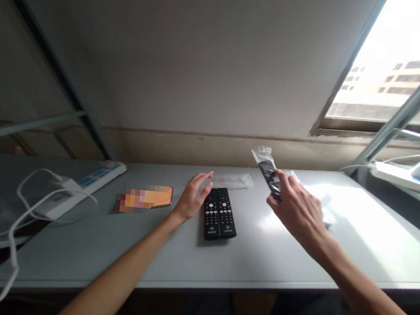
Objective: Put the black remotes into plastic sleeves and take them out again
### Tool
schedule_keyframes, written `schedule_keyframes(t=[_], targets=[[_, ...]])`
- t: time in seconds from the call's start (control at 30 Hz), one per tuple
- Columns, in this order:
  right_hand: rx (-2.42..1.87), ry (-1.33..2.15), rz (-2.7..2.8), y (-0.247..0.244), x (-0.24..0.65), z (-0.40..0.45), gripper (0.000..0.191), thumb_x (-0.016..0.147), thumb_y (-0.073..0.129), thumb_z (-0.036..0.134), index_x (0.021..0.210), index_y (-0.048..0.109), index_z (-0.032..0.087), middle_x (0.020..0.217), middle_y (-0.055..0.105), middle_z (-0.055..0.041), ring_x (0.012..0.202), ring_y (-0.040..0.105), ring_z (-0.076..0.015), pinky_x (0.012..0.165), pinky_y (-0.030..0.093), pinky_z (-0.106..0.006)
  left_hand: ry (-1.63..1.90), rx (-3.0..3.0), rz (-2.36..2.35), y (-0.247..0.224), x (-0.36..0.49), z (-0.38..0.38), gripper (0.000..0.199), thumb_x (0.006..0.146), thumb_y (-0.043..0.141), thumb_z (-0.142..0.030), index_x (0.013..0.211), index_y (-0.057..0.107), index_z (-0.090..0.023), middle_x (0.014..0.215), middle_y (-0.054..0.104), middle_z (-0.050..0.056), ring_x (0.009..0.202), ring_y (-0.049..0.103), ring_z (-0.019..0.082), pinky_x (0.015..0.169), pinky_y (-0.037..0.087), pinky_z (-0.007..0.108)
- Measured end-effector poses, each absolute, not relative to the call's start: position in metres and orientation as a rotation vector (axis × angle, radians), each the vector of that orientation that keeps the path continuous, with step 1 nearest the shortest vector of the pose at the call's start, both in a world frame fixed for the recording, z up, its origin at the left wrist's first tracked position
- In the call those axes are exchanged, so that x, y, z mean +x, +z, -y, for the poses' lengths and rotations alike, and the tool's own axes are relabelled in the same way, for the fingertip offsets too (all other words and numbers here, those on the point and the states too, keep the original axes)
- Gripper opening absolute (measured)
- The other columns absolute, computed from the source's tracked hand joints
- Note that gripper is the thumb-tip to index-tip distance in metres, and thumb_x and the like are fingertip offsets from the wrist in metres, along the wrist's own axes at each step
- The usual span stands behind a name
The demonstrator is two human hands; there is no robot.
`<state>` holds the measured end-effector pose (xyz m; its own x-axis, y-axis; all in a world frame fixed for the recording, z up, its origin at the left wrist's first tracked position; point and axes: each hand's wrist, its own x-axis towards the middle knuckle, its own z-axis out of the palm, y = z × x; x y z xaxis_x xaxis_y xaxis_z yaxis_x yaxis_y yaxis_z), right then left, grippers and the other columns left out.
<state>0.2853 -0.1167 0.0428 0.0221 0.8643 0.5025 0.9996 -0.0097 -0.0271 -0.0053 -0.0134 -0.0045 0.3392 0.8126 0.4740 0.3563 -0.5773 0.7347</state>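
Observation:
Two black remote controls (219,215) lie side by side on the grey desk, their keypads facing up. My left hand (193,194) hovers at their upper left, fingers apart and holding nothing. Over the desk to the right, my right hand (297,198) grips another black remote control (268,174), which is wrapped in a clear plastic bag (263,153) and tilted. An empty-looking clear plastic bag (232,181) lies flat behind the two bare remotes. Beneath and behind my right hand, more clear plastic shows, partly hidden by the hand and wrist.
A phone (161,197) with a lit orange screen, partly blurred out, lies left of my left hand. Farther left is a white power strip (80,189) with a white cable (14,242). The desk's front edge (168,284) runs before me; metal posts and a window (391,86) are right.

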Motion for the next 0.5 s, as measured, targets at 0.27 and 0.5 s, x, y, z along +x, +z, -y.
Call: schedule_keyframes(t=[0.27,0.5], targets=[[-1.052,0.129,2.223,0.022,0.228,0.054,0.054,0.103,0.067,0.036,0.156,0.054,0.034,0.117,0.066,-0.0083,0.103,0.062,-0.0254,0.094,0.053,-0.042,1.244,1.195,-0.728,0.001,-0.003,0.015,0.055,0.083,0.087,-0.056,0.119,0.078,-0.015,0.103,0.08,0.009,0.076,0.072,0.017,0.056,0.056,0.023],[-1.048,1.315,1.337,-0.007,0.243,0.044,0.05,0.097,0.064,0.067,0.096,0.063,0.017,0.074,0.061,-0.0012,0.063,0.057,-0.0153,0.06,0.049,-0.03,1.235,0.955,-0.739,-0.006,-0.005,0.009,0.048,0.078,0.094,-0.04,0.117,0.074,-0.019,0.11,0.082,0.006,0.092,0.08,0.021,0.081,0.068,0.032]])
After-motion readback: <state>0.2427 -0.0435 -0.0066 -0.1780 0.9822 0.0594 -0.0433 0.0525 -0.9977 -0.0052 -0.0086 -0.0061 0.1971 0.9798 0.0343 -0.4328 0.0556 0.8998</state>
